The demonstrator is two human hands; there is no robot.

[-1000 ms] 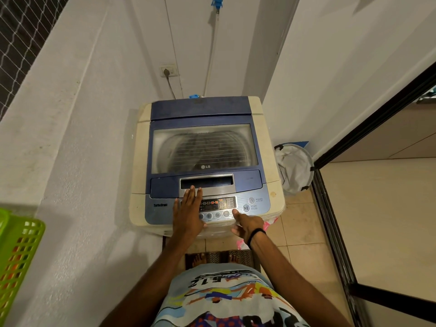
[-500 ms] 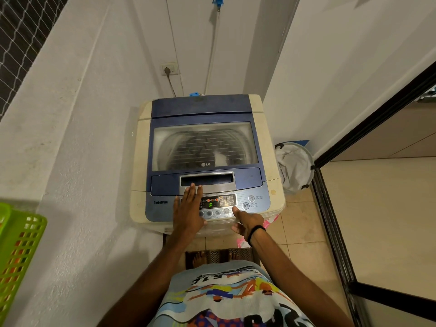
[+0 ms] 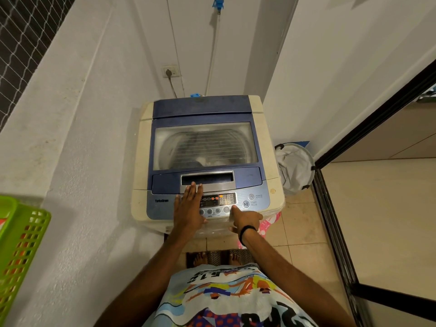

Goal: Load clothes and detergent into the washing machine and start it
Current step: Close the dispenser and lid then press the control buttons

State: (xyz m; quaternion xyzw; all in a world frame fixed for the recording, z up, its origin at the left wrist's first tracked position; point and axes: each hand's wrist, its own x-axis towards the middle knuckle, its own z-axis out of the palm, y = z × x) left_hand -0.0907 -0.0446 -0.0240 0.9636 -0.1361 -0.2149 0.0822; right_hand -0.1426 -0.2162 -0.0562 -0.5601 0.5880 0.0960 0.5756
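Washing machine (image 3: 207, 159): a cream and blue top-loading machine stands in a narrow corner between white walls, directly in front of the person.
Lid (image 3: 205, 145): closed and lying flat; its clear window shows the ribbed drum with dark and pale clothes inside, blurred.
Control panel (image 3: 219, 201): a blue strip along the front edge, with a dark display showing small orange and red lights, a row of round buttons under it, and the power and start/pause buttons to the right.
Left hand (image 3: 190, 208): rests flat on the left part of the panel, palm down, fingers straight and close together, their tips reaching the silver lid handle (image 3: 207, 181); it holds nothing.
Right hand (image 3: 245, 219): at the front edge of the machine, index finger stretched out with its tip on the right end of the button row, just left of the start/pause button; the other fingers are curled under and it holds nothing. A black band circles the wrist.
Laundry hamper (image 3: 295, 167): a white fabric hamper stands on the tiled floor just beside the machine's right side.
Wall socket (image 3: 170, 71): on the wall behind the machine, with a dark plug and cord in it.
Water hose (image 3: 213, 53): a pale hose runs down the back wall from a blue tap to the rear of the machine.
Green plastic basket (image 3: 20, 246): at the left edge, on the low white wall.
Person: bare feet on a striped mat (image 3: 219, 257), wearing a printed shirt.
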